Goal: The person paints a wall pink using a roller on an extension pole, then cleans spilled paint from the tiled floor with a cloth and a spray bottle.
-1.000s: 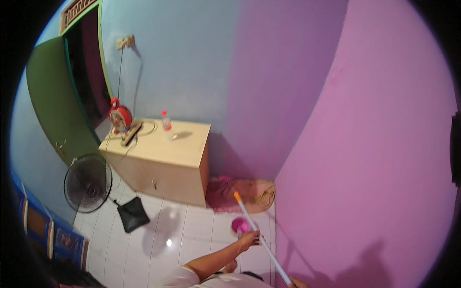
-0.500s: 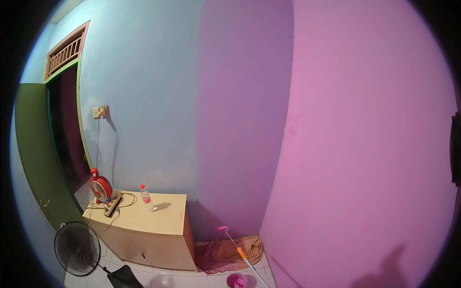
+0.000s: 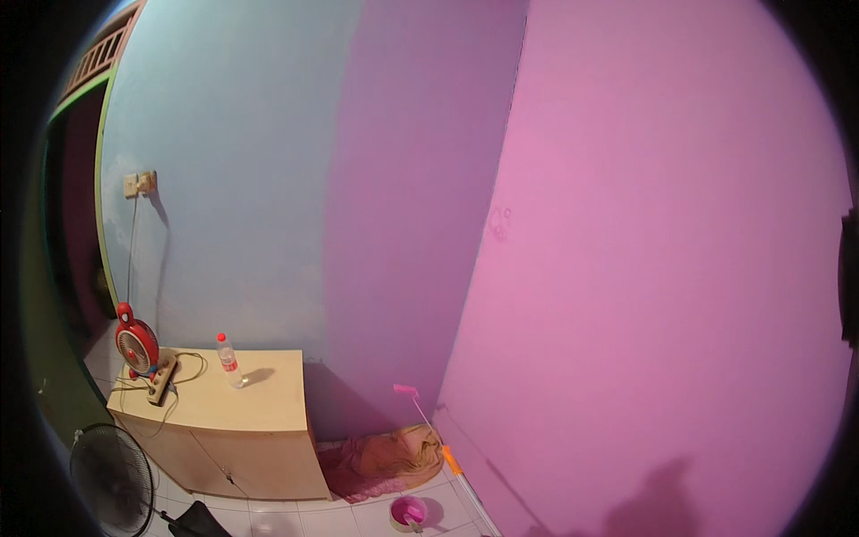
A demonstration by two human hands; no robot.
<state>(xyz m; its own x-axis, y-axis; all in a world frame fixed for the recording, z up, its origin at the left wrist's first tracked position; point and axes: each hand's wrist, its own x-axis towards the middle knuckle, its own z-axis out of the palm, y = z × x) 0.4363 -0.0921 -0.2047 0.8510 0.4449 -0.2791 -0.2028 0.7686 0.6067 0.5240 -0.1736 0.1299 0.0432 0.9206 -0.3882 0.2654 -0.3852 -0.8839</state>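
Neither of my hands shows in the head view. A paint roller (image 3: 406, 391) with a pink head sits on a thin metal frame, joined to an extension pole (image 3: 454, 462) with an orange collar. The pole slants up from the lower edge, and whatever holds its lower end is out of sight. The roller head hangs in front of the purple stretch of wall, and I cannot tell whether it touches it. Below it on the tiled floor stands a small bucket (image 3: 394, 516) with pink paint and a pale tool inside.
A crumpled cloth (image 3: 380, 461) lies along the wall's foot. Left of it stands a cream cabinet (image 3: 242, 403) bearing a plastic bottle (image 3: 230, 362), a red fan (image 3: 137, 347) and a power strip (image 3: 162, 383). A black standing fan (image 3: 112, 479) is at lower left. The right wall (image 3: 644, 251) is pink.
The view has swung right and a little down, so the room slides left. The roller head has risen and turned relative to the cloth, and the bucket shows more fully.
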